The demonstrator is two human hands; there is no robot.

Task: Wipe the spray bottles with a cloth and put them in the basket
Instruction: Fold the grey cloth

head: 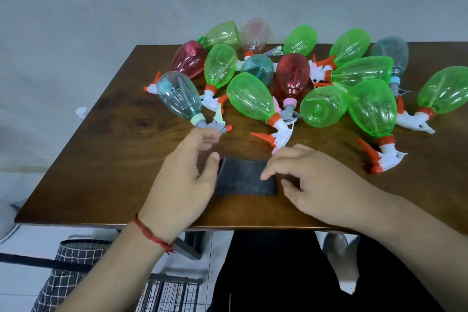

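- Cloth (243, 181): dark, folded flat near the desk's (101, 159) front edge, between my hands.
- Left hand (182, 180): fingers relaxed, thumb at the cloth's left edge.
- Right hand (311, 182): fingertips resting on the cloth's right end, no grip.
- Spray bottles (249, 99): lying clustered on the far half, mostly green.
- Checked basket (73, 258): below the desk, left.

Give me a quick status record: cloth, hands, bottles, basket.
cloth: dark, folded flat on the table near its front edge
left hand: open, at the cloth's left edge
right hand: open, fingertips on the cloth
spray bottles: over a dozen lying on the table, none held
basket: wire, on the floor below the table's front edge
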